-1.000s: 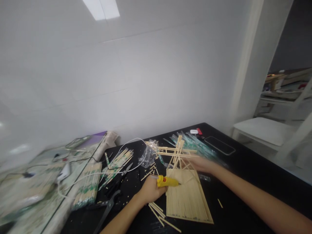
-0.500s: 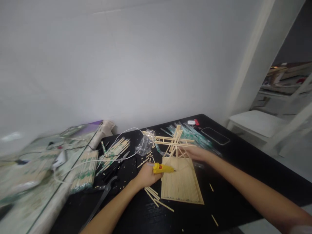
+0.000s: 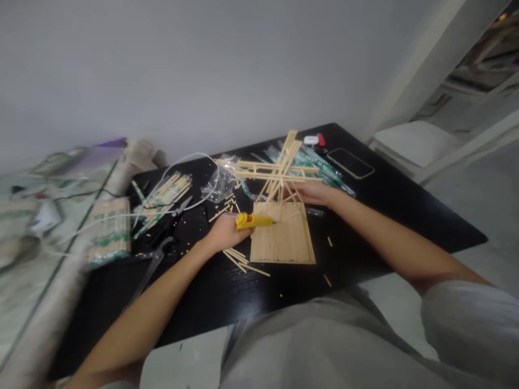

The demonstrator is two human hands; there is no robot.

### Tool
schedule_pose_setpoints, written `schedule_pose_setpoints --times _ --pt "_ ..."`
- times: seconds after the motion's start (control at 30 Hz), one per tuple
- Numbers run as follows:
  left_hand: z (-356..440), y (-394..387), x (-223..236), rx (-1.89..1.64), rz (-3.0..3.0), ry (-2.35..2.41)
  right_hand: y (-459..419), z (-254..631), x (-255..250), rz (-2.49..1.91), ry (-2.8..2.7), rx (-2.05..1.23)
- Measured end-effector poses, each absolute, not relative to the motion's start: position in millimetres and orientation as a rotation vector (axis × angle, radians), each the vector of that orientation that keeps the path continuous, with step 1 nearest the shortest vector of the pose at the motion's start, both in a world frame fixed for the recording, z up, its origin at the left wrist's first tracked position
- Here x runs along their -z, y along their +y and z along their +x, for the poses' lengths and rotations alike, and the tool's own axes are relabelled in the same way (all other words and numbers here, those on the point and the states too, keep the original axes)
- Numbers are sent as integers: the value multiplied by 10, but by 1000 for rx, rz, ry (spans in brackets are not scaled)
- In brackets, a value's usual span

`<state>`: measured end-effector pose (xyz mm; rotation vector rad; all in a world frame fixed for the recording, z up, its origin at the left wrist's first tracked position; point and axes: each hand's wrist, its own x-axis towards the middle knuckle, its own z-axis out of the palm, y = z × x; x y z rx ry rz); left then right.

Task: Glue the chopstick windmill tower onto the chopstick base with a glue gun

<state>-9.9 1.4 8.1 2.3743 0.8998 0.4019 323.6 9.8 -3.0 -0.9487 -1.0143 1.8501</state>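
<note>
My left hand is closed around a yellow hot glue gun, its nozzle pointing right over a flat panel of pale wooden sticks. At the panel's far edge stands a windmill-like stick structure with crossed, ladder-like arms on slanting legs. My right hand grips that structure low on its right side; the sticks partly cover its fingers. Loose sticks lie beside the panel, below my left hand.
Left on the black table are scissors, pliers, and chopstick bundles. A white cord loops behind my left hand. Torn wrappers, a phone and a white case lie at back right.
The view has tilted down, bringing the table's front edge and my lap into sight. Both hands keep nearly the same hold and place relative to the panel and structure.
</note>
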Motion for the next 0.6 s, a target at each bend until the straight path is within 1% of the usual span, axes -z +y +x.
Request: schedule_pose_setpoints --times 0.3,0.6 --pt "-84 22 -87 -409 2398 874 46 3226 -50 -1086 -1023 -1748" --pt "-73 20 -93 -372 2445 888 42 3236 -49 -1027 -1039 -1770"
